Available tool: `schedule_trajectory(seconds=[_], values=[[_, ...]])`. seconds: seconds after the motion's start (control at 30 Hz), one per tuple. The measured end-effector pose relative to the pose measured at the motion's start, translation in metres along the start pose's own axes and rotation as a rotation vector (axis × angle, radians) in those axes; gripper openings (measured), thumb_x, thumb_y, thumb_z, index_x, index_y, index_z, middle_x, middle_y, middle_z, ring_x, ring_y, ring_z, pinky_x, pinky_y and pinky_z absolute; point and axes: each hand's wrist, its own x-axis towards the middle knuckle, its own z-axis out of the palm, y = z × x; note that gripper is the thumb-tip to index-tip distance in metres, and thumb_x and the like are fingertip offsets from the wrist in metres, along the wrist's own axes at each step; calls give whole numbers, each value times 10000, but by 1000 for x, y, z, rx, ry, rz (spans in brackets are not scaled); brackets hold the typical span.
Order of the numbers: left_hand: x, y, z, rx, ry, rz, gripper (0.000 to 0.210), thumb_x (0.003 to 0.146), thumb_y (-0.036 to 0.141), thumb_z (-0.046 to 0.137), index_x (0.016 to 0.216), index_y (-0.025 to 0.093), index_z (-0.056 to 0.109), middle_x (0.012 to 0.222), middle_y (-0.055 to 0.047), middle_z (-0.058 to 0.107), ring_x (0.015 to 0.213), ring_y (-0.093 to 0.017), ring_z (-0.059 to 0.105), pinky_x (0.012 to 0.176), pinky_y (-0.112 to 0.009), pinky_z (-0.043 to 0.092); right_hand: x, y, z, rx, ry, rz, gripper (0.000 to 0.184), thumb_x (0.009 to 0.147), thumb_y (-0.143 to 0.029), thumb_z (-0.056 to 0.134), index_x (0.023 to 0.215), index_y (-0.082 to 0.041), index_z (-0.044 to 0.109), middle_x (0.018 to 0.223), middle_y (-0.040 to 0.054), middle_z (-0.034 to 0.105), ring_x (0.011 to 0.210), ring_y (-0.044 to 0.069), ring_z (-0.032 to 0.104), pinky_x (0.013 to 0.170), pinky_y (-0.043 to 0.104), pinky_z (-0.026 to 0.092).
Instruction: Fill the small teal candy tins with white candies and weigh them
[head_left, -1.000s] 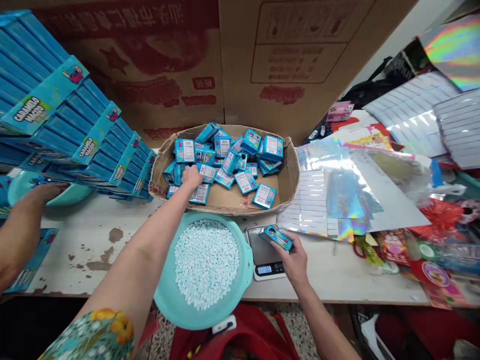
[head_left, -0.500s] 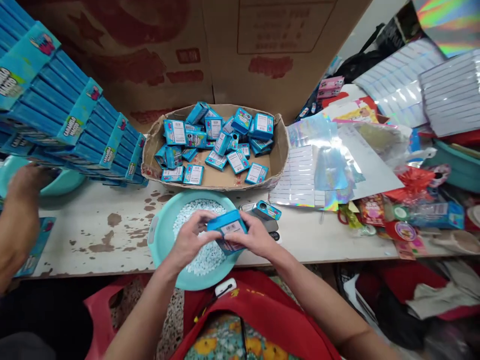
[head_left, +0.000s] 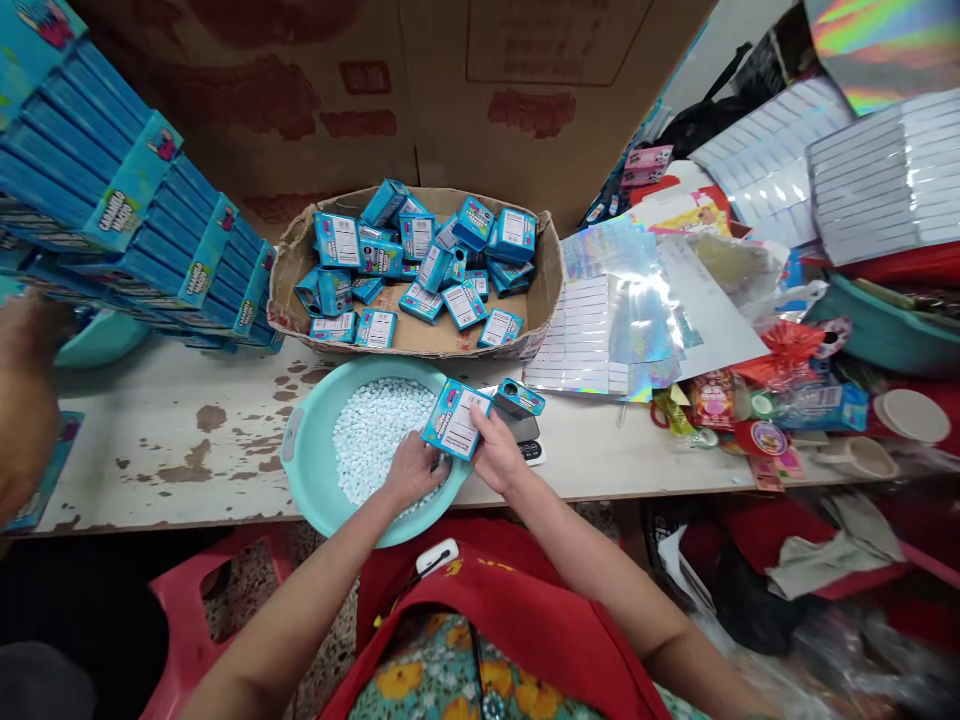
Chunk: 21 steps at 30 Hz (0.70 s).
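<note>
My right hand [head_left: 496, 450] grips a small blue box [head_left: 454, 418] by its right edge and holds it tilted over the basin's right rim. A printed white panel on the box faces up. My left hand [head_left: 417, 470] is down in the turquoise basin [head_left: 309, 490], its fingers curled among many small white pellets [head_left: 375, 425]. What those fingers hold is hidden. Just beyond my right hand, another blue box [head_left: 520, 397] lies on a small scale [head_left: 529, 452], its round opening showing.
A cardboard tray [head_left: 435, 345] of small blue boxes stands behind the basin. Stacked blue display packs [head_left: 150, 235] rise at left, beside a co-worker's blurred hand [head_left: 26, 400]. Shiny label sheets [head_left: 577, 330] and assorted packets [head_left: 712, 400] cover the right side.
My left hand has let go of the blue box and moved down into the pellets. The box now rests in my right hand alone, turned panel-up. The whole view has shifted slightly.
</note>
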Motion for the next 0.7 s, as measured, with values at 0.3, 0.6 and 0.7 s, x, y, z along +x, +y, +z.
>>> schedule_trajectory(seconds=[0.3, 0.6, 0.7], values=[[-29, -32, -35, -184, 115, -351, 123, 699, 316, 612, 743, 202, 619, 808, -54, 620, 815, -224, 592, 694, -295, 429, -6, -25, 10, -310, -119, 169, 637, 504, -108, 799, 1053, -246, 507, 1003, 14, 683, 904, 212, 655, 748, 380, 563], [-30, -22, -61, -1732, 418, -585, 214, 671, 360, 586, 740, 164, 536, 652, -30, 590, 514, -132, 558, 409, -204, 387, 9, -33, 16, -855, -91, -496, 476, 772, -387, 653, 1198, -220, 522, 1135, 51, 623, 1029, 213, 582, 928, 383, 458], [-27, -10, -75, -1882, 415, -590, 155, 687, 303, 580, 714, 166, 512, 585, -1, 548, 441, -103, 504, 360, -174, 320, 16, -16, 23, -1132, -170, -519, 518, 742, -366, 697, 1198, -207, 511, 1107, 72, 626, 1019, 232, 581, 889, 385, 460]])
